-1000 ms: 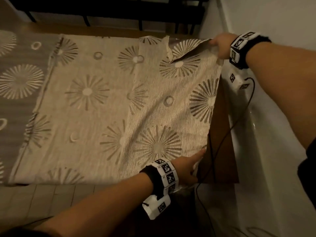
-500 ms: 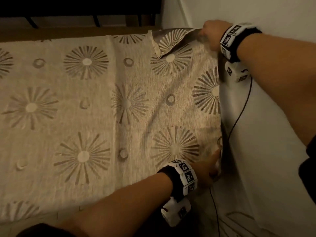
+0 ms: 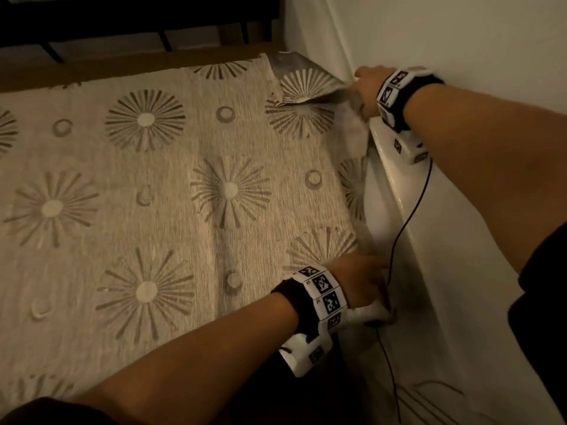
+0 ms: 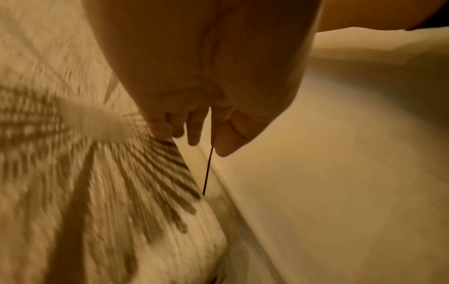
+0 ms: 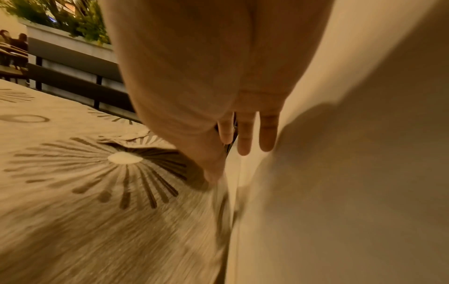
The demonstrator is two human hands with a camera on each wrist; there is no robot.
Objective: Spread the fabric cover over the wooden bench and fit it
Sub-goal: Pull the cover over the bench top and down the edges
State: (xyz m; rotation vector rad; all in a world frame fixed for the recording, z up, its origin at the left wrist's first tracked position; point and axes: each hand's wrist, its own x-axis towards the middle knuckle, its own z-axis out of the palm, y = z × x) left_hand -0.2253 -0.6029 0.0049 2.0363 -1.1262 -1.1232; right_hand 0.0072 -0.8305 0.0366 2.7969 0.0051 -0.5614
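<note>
**Cover edge being fitted at the wall end**

The beige sunburst-patterned fabric cover [image 3: 171, 210] is spread over the brown wooden bench [image 3: 92, 72]. Its near corner is pinched by the left hand [image 3: 356, 283]; the far edge is gripped by the right hand [image 3: 366, 87] beside the white wall [image 3: 460, 41]. The folded-back far corner probably needs flattening next.

The white wall [image 3: 460, 72] runs tight along the right edge of the fabric cover [image 3: 184, 210], leaving only a narrow slot. A black cable [image 3: 408, 216] hangs across that slot. The cover's broad top lies open leftward.
</note>
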